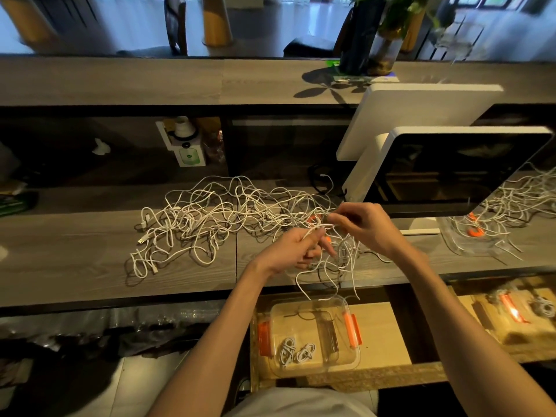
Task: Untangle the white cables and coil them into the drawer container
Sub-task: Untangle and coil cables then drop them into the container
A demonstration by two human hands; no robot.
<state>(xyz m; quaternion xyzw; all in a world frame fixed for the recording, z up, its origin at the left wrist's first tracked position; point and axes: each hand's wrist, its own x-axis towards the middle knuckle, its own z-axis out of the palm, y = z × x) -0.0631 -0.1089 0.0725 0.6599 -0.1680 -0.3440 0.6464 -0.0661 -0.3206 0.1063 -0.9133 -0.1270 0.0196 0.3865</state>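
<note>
Head view looks down on a grey wood-grain table point(90, 251) where a loose tangle of white cables point(210, 218) sprawls across the middle. Both hands work at its right edge: the left hand point(296, 251) grips a bunch of strands in curled fingers, while the right hand point(362, 225) pinches a strand just beside it. Several strands hang over the table edge toward a clear container point(313, 335) with orange clips in the open drawer point(385, 335), where two small coiled cables point(296, 352) lie.
</note>
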